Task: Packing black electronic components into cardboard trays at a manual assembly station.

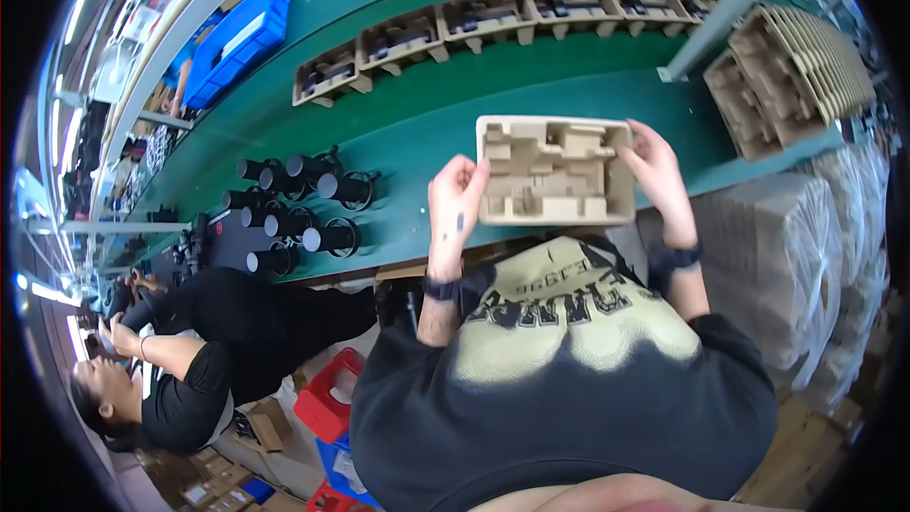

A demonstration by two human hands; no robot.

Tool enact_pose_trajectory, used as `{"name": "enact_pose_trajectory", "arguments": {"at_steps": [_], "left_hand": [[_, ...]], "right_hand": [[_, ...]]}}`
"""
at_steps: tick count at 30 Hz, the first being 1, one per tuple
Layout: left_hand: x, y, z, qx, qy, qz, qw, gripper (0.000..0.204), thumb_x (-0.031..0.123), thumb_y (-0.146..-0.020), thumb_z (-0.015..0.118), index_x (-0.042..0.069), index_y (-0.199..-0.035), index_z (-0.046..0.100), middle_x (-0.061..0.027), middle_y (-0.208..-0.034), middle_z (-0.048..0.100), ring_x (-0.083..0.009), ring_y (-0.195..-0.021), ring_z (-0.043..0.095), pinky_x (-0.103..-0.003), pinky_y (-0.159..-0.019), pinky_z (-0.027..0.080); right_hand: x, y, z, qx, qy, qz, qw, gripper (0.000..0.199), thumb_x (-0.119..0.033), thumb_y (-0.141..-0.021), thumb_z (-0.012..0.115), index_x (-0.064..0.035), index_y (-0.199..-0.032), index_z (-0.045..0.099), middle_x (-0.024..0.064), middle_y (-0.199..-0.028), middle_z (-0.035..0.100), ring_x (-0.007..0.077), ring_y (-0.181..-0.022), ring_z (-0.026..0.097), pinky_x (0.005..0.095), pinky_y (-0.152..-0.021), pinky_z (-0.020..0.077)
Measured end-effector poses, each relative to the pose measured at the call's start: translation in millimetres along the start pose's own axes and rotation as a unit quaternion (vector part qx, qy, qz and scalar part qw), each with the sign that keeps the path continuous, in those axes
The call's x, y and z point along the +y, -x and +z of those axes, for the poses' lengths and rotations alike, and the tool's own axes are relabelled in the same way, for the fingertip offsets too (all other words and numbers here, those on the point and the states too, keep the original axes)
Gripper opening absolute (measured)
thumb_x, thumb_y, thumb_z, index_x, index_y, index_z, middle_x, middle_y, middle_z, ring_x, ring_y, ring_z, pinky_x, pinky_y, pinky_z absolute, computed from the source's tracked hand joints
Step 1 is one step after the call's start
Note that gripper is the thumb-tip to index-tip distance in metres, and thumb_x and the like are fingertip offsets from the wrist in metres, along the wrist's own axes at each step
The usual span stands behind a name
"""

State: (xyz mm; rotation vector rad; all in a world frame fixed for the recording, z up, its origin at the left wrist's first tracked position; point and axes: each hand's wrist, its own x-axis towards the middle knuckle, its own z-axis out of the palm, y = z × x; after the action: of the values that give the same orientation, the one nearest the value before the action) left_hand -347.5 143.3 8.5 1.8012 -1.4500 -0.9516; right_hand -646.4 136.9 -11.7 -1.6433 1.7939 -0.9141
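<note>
Between my two hands is a tan moulded pulp tray (555, 213), held level at the near edge of the green workbench, its shaped hollows facing up with nothing lying in them. My left hand (457, 194) grips its left wall, thumb at the rim. At the upper right corner my right hand (657, 163) closes on the tray, thumb over the inner side and fingers behind the rim. Dark bands circle both wrists.
Filled pulp trays (403, 41) line the back of the green bench (427, 118). Several black cylindrical devices (332, 237) stand left. Nested pulp trays (796, 76) are stacked right, near a metal post (725, 14). A blue bin (237, 43) sits far left; a co-worker (180, 370) works below it.
</note>
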Motion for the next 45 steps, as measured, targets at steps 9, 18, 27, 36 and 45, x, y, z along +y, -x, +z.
{"name": "enact_pose_trajectory", "arguments": {"at_steps": [9, 18, 27, 36, 45], "left_hand": [[-1.4, -2.3, -58.0, -0.064, -0.117, 0.056, 0.99, 0.029, 0.023, -0.083, 0.063, -0.001, -0.07, 0.055, -0.0091, -0.055, 0.053, -0.012, -0.05, 0.05, -0.03, -0.049, 0.042], [-20.9, 18.0, -44.6, -0.056, -0.113, 0.014, 0.992, 0.016, 0.012, -0.085, 0.057, -0.001, -0.09, 0.064, -0.0013, -0.068, 0.062, -0.008, -0.061, 0.056, -0.025, -0.053, 0.045], [-41.3, 34.0, -50.7, -0.07, 0.144, -0.051, 0.986, 0.01, 0.009, -0.08, 0.061, 0.0, -0.082, 0.058, -0.0007, -0.074, 0.062, -0.0056, -0.064, 0.055, -0.022, -0.056, 0.044], [-26.9, 23.7, -101.9, -0.008, 0.347, 0.033, 0.937, 0.014, 0.002, -0.075, 0.063, 0.007, -0.07, 0.051, 0.0006, -0.073, 0.059, -0.0034, -0.065, 0.053, -0.02, -0.058, 0.043], [-37.4, -30.7, -116.6, 0.028, 0.456, -0.028, 0.889, 0.014, 0.0, -0.072, 0.064, 0.007, -0.075, 0.052, 0.0014, -0.071, 0.059, -0.0034, -0.061, 0.053, -0.018, -0.055, 0.041]], "right_hand": [[-41.8, 15.8, 11.0, -0.014, -0.298, 0.017, 0.954, 0.042, 0.002, -0.084, 0.057, 0.0056, -0.126, 0.051, 0.0066, -0.098, 0.062, 0.0078, -0.086, 0.057, 0.0232, -0.082, 0.0462], [-46.6, 12.9, 26.9, -0.023, -0.298, 0.003, 0.954, 0.043, -0.002, -0.084, 0.059, 0.0077, -0.125, 0.051, 0.0138, -0.116, 0.06, 0.0169, -0.104, 0.058, 0.0286, -0.092, 0.0443], [-43.2, -12.1, 41.2, -0.093, -0.235, 0.014, 0.968, 0.052, -0.006, -0.079, 0.066, 0.0077, -0.127, 0.049, 0.015, -0.115, 0.06, 0.0192, -0.1, 0.06, 0.0299, -0.09, 0.0466], [-81.6, -36.7, 19.4, -0.216, -0.415, 0.001, 0.884, 0.071, -0.023, -0.077, 0.07, 0.0076, -0.134, 0.04, 0.0092, -0.11, 0.059, 0.0116, -0.092, 0.059, 0.0227, -0.077, 0.0479], [-60.0, -50.6, 42.0, -0.154, -0.38, 0.049, 0.911, 0.048, -0.019, -0.087, 0.057, 0.0006, -0.13, 0.049, 0.0022, -0.1, 0.06, 0.0093, -0.089, 0.055, 0.0242, -0.073, 0.0455]]}}
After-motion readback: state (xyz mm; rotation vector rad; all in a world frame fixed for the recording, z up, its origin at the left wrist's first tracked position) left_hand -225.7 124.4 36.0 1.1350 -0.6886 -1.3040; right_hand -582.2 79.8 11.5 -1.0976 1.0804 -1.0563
